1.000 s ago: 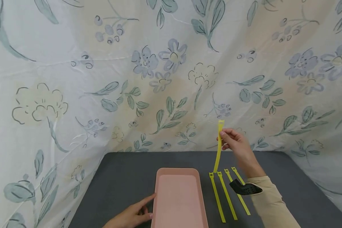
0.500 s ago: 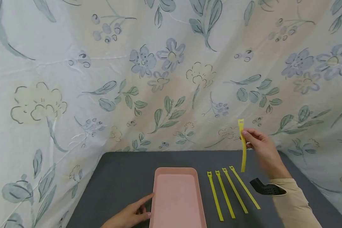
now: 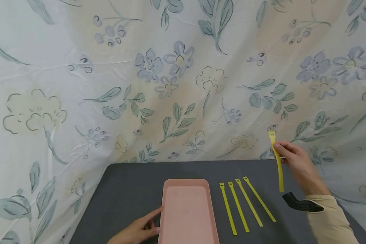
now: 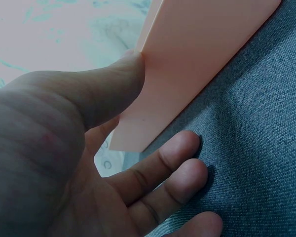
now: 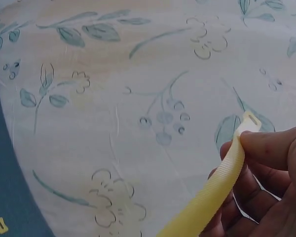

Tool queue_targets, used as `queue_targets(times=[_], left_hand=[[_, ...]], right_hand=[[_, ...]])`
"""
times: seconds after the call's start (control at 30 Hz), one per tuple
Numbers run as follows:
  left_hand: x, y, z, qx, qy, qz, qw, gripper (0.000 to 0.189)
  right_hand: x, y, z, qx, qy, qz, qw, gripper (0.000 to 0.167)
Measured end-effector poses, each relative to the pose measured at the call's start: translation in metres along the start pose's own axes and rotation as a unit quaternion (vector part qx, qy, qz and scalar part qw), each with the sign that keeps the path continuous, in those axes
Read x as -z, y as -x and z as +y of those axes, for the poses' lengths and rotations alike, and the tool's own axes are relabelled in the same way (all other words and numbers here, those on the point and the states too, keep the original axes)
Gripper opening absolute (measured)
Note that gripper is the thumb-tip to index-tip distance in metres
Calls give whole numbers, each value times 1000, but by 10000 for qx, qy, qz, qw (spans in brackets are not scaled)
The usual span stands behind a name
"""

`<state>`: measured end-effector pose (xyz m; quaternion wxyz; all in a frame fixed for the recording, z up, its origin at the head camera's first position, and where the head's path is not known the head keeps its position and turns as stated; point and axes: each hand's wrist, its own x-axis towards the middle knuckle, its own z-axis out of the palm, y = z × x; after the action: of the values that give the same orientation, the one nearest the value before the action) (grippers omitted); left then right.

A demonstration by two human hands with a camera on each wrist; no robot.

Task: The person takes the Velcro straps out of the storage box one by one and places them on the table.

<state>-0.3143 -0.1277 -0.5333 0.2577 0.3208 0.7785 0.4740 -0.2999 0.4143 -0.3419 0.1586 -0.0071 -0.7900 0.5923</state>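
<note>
My right hand (image 3: 300,166) pinches a yellow cable strap (image 3: 279,169) between thumb and fingers, near its slotted head. The strap hangs with its tail down, above the right part of the table. In the right wrist view the strap (image 5: 207,202) bows slightly below the thumb. Several matching yellow straps (image 3: 239,206) lie side by side on the table, slotted heads at the far end. My left hand (image 3: 137,230) touches the left side of a pink tray (image 3: 187,210). In the left wrist view the thumb rests on the tray's outer wall (image 4: 187,54), other fingers loosely extended near the cloth.
A dark grey table (image 3: 134,186) carries the tray and the straps. Behind it hangs a white curtain (image 3: 170,135) with a floral print. A black wrist strap (image 3: 302,203) sits over the beige right sleeve (image 3: 332,220).
My right hand has moved to the right with the strap, away from the row of straps on the table. The left hand stays at the tray. The view has turned slightly right.
</note>
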Motion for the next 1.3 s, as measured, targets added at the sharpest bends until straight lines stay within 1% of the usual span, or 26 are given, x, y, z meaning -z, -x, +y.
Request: queue_targets(times=[0.07,0.13,0.2,0.27,0.33,0.4,0.43,0.47,0.57,0.63,0.73,0.83,1.0,1.07,1.17,1.3], left_hand=[[-2,1,3,52,137,140,9998,68],[-2,1,4,120,155,175,9997,68],[-2,2,4,109,167,182,9996,67],[-1,0,-2,14,22,131,9999,66],[0,-1,-6,-18,-20,113,9999,66],[1,-6,-28,-10,4,112,9999,66],[1,-6,-27,20,3,124,9999,66],[0,-6,-25,128,3,147,9998,67],[-1,-4,-16,261,80,207,9994,69],[-2,1,6,333,14,241,9992,69],[-3,1,8,337,63,272,9990,68],[-4,1,7,331,58,279,9990,68],[-4,0,4,215,46,227,9995,68],[-3,0,4,149,-22,143,9998,68],[-3,-1,2,99,5,123,9999,68],[-1,-1,-1,122,129,111,9998,68]], right_hand=[[5,0,5,-86,-7,35,10000,19],[9,-1,10,-169,32,84,9998,17],[13,-1,16,-302,223,108,9992,16],[15,-1,22,-478,546,102,9973,18],[17,-1,29,-679,888,46,9937,24],[17,-1,35,-859,1138,-42,9898,35],[17,-1,39,-932,1288,-108,9872,44],[18,-1,43,-1009,1344,-192,9856,51],[18,-2,55,-1255,1563,-384,9790,68],[17,-3,64,-1387,1704,-517,9742,75],[14,-4,80,-1560,1899,-654,9671,77],[11,-8,95,-1687,1972,-723,9630,75],[5,-15,114,-1854,2064,-878,9567,69],[3,-16,120,-1877,2113,-886,9551,66],[0,-19,127,-1914,2088,-805,9556,62],[-3,-22,135,-2049,2059,-615,9549,59]])
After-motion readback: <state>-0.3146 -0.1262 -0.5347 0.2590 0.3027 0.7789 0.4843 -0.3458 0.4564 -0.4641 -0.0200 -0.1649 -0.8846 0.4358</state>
